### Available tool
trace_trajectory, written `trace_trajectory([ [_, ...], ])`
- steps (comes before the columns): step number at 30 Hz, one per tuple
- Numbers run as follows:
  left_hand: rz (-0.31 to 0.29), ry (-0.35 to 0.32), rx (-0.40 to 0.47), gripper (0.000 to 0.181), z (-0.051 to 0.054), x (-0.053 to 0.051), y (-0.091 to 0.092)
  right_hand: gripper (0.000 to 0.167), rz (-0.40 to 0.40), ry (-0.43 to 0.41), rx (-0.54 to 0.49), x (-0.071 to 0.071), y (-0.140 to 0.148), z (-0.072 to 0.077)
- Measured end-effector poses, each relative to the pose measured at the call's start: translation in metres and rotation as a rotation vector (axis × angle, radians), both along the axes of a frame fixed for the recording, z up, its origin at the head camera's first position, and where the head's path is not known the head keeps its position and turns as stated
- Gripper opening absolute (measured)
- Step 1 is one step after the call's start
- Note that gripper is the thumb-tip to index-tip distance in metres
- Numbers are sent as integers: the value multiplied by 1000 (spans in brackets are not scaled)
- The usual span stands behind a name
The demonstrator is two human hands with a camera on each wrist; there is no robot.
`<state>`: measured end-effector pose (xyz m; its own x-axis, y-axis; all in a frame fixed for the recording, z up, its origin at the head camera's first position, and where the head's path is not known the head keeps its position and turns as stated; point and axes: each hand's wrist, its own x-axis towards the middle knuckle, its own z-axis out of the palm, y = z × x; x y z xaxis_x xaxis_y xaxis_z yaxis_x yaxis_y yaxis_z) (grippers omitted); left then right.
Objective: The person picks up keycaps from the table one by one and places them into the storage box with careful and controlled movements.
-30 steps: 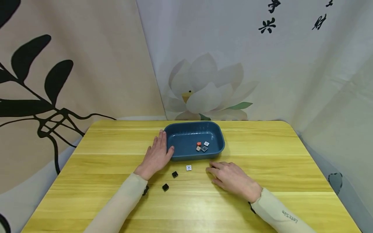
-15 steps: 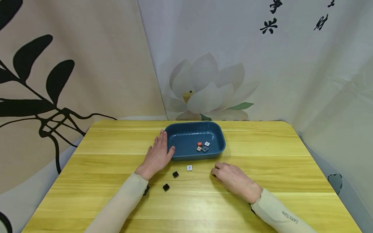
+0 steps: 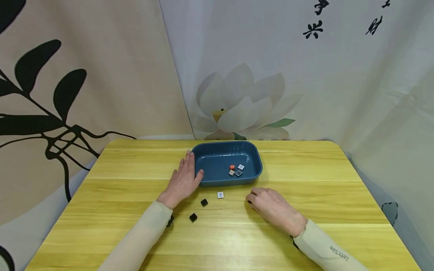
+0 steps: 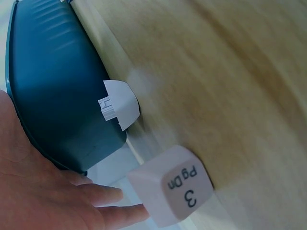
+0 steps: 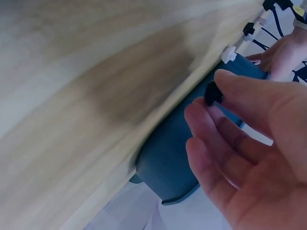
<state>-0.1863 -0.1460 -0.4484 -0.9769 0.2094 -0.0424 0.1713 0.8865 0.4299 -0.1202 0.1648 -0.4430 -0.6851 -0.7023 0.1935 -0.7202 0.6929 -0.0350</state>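
Observation:
My left hand (image 3: 183, 180) lies with straight fingers against the left end of a blue tray (image 3: 217, 183). My right hand (image 3: 272, 209), right of the tray's front, pinches a small black keycap (image 5: 213, 93) between thumb and fingertips, just above the table. Before the tray lie a white keycap (image 3: 220, 195) and two dark ones, the nearer keycap (image 3: 193, 217) and the farther keycap (image 3: 204, 203). In the left wrist view a pale keycap (image 4: 180, 187) reads "3 PgDn", with a white keycap (image 4: 122, 103) beyond it.
Inside the tray, towards its right, sit an orange keycap (image 3: 232, 167) and several pale or grey ones, such as a white keycap (image 3: 240, 166). A printed curtain (image 3: 251, 75) hangs behind the far edge of the wooden table (image 3: 305, 162).
My right hand has drawn slightly to the right, its fingers curling in to pinch the black keycap. The left hand stays at the tray.

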Motion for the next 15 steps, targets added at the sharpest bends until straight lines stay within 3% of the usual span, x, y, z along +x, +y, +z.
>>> trace_trajectory([
  [7,1,3,-4,81,-1,-1,0,6,-11,39,-10,-1,-1,7],
  [15,3,-5,-4,81,0,0,0,13,-31,94,-94,-3,-3,17],
])
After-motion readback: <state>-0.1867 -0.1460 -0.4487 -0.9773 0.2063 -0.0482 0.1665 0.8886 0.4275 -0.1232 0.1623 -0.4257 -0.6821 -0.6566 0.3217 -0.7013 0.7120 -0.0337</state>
